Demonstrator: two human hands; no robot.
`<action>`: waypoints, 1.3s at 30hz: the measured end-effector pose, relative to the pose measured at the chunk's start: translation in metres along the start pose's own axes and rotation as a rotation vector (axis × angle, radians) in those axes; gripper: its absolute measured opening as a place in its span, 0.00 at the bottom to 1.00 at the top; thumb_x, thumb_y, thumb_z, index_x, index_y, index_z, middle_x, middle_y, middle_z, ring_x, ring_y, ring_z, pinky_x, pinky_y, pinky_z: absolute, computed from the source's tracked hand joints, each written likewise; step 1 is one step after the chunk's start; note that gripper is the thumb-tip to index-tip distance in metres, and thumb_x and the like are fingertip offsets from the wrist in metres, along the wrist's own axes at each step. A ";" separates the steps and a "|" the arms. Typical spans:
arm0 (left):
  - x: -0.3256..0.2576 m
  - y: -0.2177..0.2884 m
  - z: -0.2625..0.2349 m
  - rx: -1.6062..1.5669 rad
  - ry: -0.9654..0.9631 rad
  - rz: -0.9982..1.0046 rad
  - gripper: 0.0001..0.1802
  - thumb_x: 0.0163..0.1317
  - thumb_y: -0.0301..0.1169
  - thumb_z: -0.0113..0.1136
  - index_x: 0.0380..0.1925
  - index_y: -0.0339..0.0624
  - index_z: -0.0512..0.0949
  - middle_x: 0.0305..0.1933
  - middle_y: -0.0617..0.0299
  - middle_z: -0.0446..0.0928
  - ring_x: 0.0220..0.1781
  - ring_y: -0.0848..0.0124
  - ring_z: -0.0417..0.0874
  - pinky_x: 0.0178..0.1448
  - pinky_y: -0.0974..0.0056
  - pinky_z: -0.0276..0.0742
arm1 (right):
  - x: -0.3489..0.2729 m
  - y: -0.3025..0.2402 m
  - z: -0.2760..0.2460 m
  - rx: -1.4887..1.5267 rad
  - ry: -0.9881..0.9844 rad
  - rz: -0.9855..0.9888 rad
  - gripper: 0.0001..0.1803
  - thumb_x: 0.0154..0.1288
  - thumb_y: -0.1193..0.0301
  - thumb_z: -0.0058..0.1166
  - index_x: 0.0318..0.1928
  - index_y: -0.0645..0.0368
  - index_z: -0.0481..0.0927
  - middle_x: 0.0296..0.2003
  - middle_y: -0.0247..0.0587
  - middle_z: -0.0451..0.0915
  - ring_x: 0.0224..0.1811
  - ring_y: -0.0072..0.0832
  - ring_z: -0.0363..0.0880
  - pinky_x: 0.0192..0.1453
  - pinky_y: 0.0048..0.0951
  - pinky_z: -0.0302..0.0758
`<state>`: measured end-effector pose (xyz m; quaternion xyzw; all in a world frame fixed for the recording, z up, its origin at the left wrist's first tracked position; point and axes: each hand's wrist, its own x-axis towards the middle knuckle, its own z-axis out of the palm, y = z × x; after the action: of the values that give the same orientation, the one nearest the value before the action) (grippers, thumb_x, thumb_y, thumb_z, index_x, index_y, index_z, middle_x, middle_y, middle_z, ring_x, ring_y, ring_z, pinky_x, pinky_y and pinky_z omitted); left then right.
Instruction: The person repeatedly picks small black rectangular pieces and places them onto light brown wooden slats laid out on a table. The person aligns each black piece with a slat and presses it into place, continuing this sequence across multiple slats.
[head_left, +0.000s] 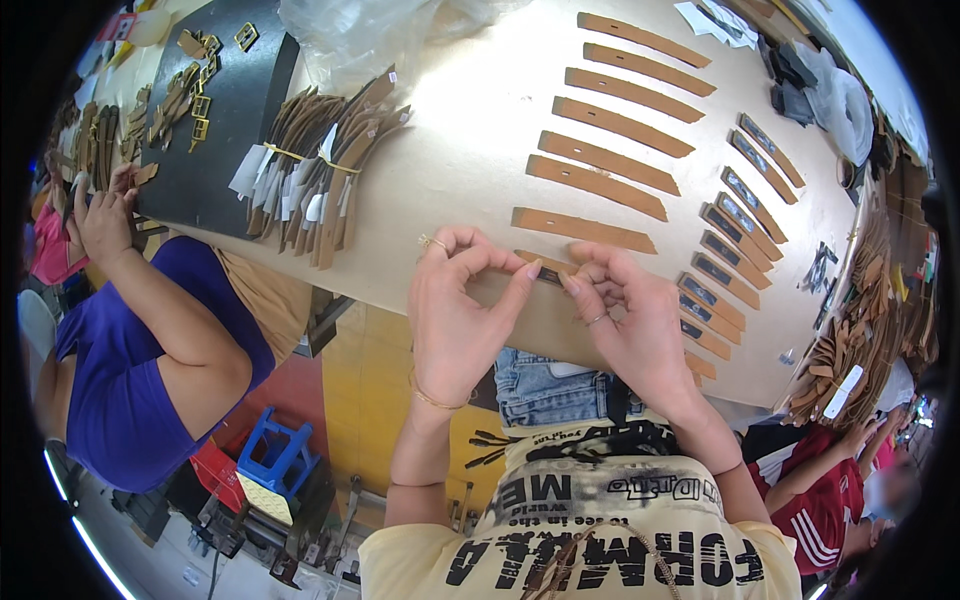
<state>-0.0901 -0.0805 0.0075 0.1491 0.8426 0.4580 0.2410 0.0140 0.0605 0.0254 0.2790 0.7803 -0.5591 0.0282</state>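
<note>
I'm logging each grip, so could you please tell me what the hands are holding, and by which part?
Both hands, left hand and right hand, pinch one brown leather strap piece at the table edge, fingertips meeting on its middle.

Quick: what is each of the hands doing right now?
Left hand: pinched shut on the brown strap piece.
Right hand: pinched shut on the same strap piece.

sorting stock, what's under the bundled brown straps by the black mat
The bundled straps lie on the pale tabletop, white tags showing beneath their ends. Whatever lies beneath the pile's middle is covered.
</note>
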 end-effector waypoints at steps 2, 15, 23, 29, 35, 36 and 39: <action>0.000 0.001 0.000 0.039 0.003 -0.002 0.06 0.52 0.28 0.72 0.27 0.39 0.84 0.36 0.59 0.76 0.41 0.62 0.78 0.47 0.60 0.73 | 0.001 0.001 0.002 0.054 0.006 0.035 0.18 0.69 0.80 0.57 0.57 0.65 0.72 0.30 0.38 0.81 0.31 0.20 0.81 0.38 0.22 0.78; 0.003 0.005 0.002 0.113 0.022 -0.003 0.05 0.52 0.28 0.71 0.25 0.38 0.84 0.34 0.58 0.75 0.38 0.62 0.78 0.44 0.60 0.73 | 0.008 0.004 0.010 0.012 0.036 -0.013 0.25 0.67 0.82 0.54 0.61 0.62 0.61 0.24 0.42 0.77 0.24 0.35 0.82 0.31 0.34 0.77; 0.002 0.006 0.003 0.134 0.030 -0.003 0.06 0.51 0.28 0.72 0.25 0.38 0.84 0.34 0.58 0.75 0.38 0.61 0.78 0.44 0.60 0.73 | 0.009 0.002 0.008 0.018 0.004 0.028 0.23 0.68 0.82 0.56 0.57 0.62 0.60 0.27 0.38 0.79 0.27 0.19 0.78 0.31 0.20 0.75; 0.003 0.007 0.004 0.182 0.044 0.037 0.06 0.52 0.26 0.72 0.26 0.36 0.84 0.34 0.60 0.74 0.36 0.67 0.77 0.43 0.64 0.73 | 0.010 0.002 0.009 -0.018 0.028 -0.008 0.22 0.67 0.81 0.57 0.55 0.62 0.61 0.26 0.37 0.79 0.26 0.17 0.78 0.29 0.19 0.74; 0.000 0.004 0.005 0.215 0.036 -0.009 0.07 0.53 0.27 0.71 0.32 0.40 0.84 0.35 0.57 0.74 0.39 0.59 0.78 0.45 0.59 0.73 | 0.010 0.003 0.011 -0.049 0.034 -0.013 0.21 0.66 0.81 0.59 0.53 0.62 0.61 0.24 0.35 0.78 0.23 0.17 0.76 0.27 0.19 0.72; -0.002 0.002 0.005 0.226 0.064 0.036 0.07 0.54 0.27 0.70 0.34 0.40 0.84 0.36 0.56 0.74 0.39 0.58 0.78 0.45 0.58 0.73 | 0.011 0.003 0.011 -0.052 0.033 -0.014 0.21 0.66 0.81 0.59 0.52 0.62 0.62 0.23 0.35 0.77 0.23 0.17 0.76 0.27 0.19 0.72; -0.005 -0.011 0.009 0.218 0.201 0.145 0.14 0.55 0.23 0.67 0.43 0.45 0.84 0.44 0.55 0.75 0.42 0.58 0.78 0.47 0.58 0.74 | 0.009 0.005 0.012 -0.121 0.049 -0.058 0.17 0.65 0.79 0.60 0.49 0.62 0.67 0.23 0.35 0.75 0.21 0.21 0.75 0.26 0.21 0.72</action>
<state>-0.0807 -0.0822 -0.0045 0.1880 0.8943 0.3925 0.1041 0.0055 0.0546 0.0132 0.2677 0.8209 -0.5043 0.0099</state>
